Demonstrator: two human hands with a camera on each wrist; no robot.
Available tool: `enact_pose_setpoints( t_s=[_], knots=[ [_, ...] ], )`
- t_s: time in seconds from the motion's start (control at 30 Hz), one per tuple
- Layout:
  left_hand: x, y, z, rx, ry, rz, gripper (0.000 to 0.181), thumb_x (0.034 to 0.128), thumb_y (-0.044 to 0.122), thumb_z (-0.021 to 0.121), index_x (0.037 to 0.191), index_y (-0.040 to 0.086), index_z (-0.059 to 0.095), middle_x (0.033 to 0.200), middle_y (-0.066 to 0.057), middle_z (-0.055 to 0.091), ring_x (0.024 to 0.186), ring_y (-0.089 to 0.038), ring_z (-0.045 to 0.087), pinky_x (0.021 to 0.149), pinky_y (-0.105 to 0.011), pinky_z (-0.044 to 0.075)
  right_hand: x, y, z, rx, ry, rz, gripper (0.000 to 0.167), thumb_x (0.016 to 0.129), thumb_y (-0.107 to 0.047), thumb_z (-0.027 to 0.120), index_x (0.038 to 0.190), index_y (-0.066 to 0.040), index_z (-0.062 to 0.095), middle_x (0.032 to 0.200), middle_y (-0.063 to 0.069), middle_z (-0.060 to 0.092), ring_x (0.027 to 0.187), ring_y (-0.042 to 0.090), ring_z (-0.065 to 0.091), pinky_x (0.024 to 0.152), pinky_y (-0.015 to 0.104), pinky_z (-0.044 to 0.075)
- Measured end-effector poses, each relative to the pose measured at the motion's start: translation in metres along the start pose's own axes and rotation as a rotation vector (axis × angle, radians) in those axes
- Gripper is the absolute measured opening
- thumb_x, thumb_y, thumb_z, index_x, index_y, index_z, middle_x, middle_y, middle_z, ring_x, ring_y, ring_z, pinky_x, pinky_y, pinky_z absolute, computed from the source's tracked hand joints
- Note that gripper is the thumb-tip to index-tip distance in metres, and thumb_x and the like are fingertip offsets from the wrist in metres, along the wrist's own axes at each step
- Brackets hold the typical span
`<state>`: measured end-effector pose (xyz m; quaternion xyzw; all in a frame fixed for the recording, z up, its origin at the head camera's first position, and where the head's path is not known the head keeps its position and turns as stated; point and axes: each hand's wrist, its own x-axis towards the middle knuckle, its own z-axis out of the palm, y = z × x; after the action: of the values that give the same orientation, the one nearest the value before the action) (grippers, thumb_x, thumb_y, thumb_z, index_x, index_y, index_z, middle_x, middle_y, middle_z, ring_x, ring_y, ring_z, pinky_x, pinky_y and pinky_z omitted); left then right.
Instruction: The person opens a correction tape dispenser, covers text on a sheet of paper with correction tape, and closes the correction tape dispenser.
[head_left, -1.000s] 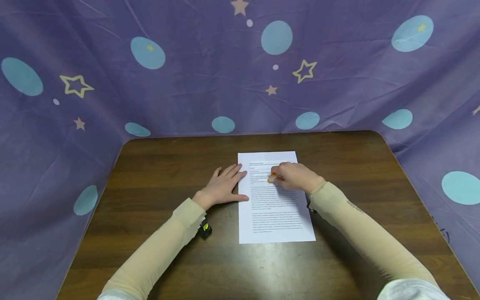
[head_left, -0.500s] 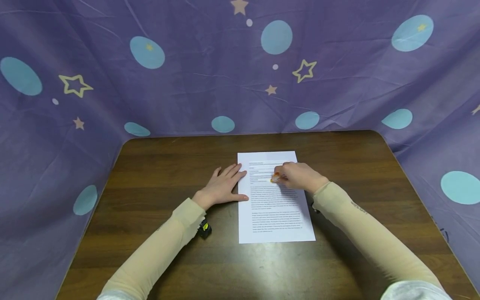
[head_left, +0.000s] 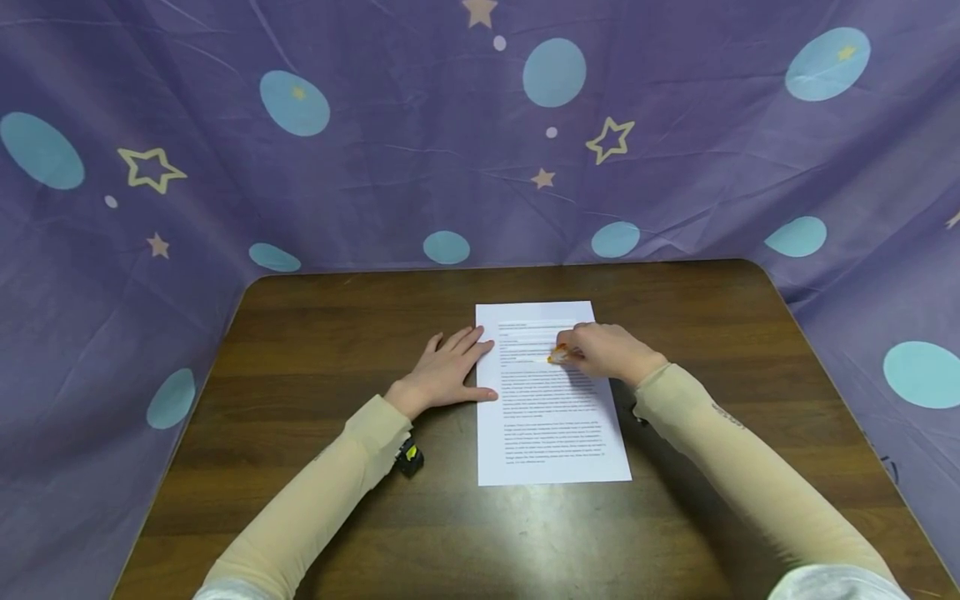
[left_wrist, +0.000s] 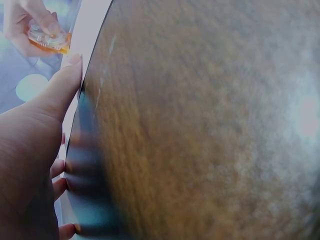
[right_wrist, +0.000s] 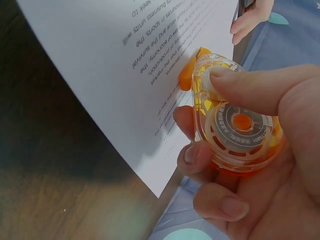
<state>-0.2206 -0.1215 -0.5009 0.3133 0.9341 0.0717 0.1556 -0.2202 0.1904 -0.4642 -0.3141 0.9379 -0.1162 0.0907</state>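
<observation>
With curled fingers (right_wrist: 220,202) and thumb (right_wrist: 255,90) of R hand (head_left: 606,350), pinching a clear-bodied correction-tape dispenser (right_wrist: 222,137), w/ grey reel (right_wrist: 226,120) & orange hub (right_wrist: 242,121) inside. Held down to a printed sheet (head_left: 487,442); in head view, seemingly touching it w/ the orange nose (head_left: 553,358), in the upper half of the page, just R of centre, on or v. near the last line above the long paragraphs (head_left: 547,400). Can't confirm contact at this size.

With L hand (head_left: 444,375), fingers spread, resting at the sheet's L edge, w/ index (head_left: 482,351) & L thumb (head_left: 478,395) on the margin, prob. to stop slipping. Not pinching anything there.

Progress, at a guess: mid-stroke. Showing a pale streak (head_left: 541,361) just L of the nose, prob. laid tape, so likely part done. To do, prob.: finish the run to the R, partly hidden by R hand, then lift off & check coverage. Can't spot strips lower down, tho too small to rule out.

Underneath, wood-grain table (head_left: 487,542). Beyond its far edge, purple curtain (head_left: 420,117) w/ blue ovals (head_left: 555,72) & stars (head_left: 478,12).
</observation>
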Motion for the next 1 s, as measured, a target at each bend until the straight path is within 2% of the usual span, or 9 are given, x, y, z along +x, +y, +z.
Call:
enact_pose_setpoints(
  t_s=[0.43,1.0],
  knots=[
    [0.003,-0.001,0.000,0.007,0.010,0.004,0.102,0.0904,0.079,0.057,0.167,0.019,0.027,0.175,-0.007,0.013,0.161,-0.028,0.010,0.123,-0.065,0.010,-0.010,0.012,-0.005,-0.002,-0.010,0.049,0.012,0.093,-0.009,0.074,0.105,-0.013,0.075,0.086,0.003,0.067,0.069,0.016,0.054,0.061,0.038,0.050],
    [0.001,-0.001,0.001,0.003,0.009,0.006,0.102,0.0905,0.078,0.058,0.167,0.018,0.027,0.175,-0.008,0.013,0.161,-0.029,0.010,0.123,-0.065,0.010,-0.031,0.027,-0.006,0.012,-0.008,0.109,0.017,0.094,-0.006,0.073,0.111,-0.010,0.075,0.095,0.006,0.071,0.078,0.020,0.061,0.066,0.043,0.052]
  ],
)
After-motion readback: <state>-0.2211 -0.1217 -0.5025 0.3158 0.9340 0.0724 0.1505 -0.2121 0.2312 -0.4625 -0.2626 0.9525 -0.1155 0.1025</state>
